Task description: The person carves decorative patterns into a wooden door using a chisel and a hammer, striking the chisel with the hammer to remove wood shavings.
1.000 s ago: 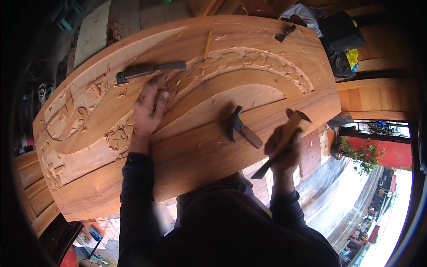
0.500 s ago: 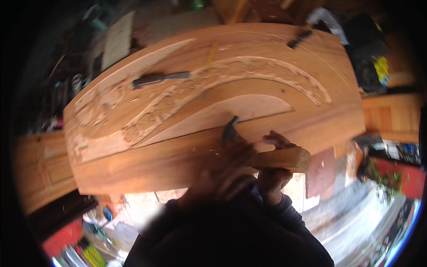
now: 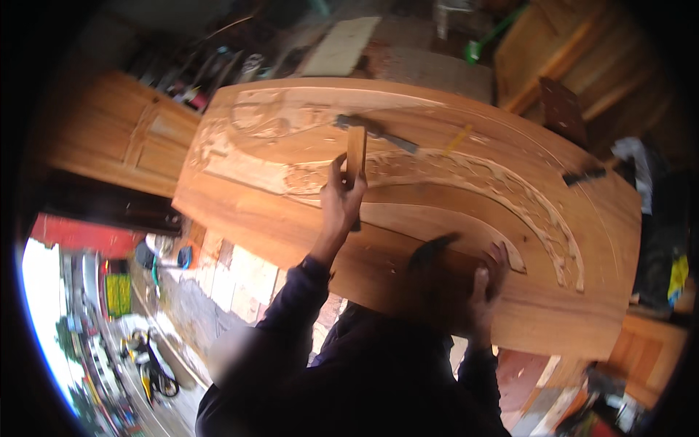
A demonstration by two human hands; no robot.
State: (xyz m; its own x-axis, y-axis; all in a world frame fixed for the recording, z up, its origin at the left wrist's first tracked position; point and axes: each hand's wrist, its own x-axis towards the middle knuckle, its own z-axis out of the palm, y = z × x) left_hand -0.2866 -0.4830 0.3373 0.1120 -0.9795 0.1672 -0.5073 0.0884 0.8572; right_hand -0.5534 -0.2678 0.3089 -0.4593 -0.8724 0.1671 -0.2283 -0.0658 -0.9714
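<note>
A big wooden panel [image 3: 400,251] with carved curved bands and relief lies in front of me. My left hand [image 3: 342,200] grips an oblong light-wood block [image 3: 356,149], held upright over the carving, and a small dark tip shows just below that hand. On the panel's near right part is my right hand [image 3: 492,280], fingers apart and nothing visible in them. Left of it a dark curved object [image 3: 431,251] rests on the panel, its lower part lost in shadow. Beyond the block lies a dark tool with a flat grey blade [image 3: 400,141].
A thin yellow stick [image 3: 458,138] lies on the panel's far part. Another dark tool [image 3: 585,176] rests near its right edge. Wooden doors [image 3: 131,135] stand at the left, others [image 3: 561,51] at the far right. A motorcycle [image 3: 149,364] is outside at lower left.
The wooden block has gone from my right hand to my left, which has moved out over the carving. My right hand has come down onto the panel. The view has turned and shifted.
</note>
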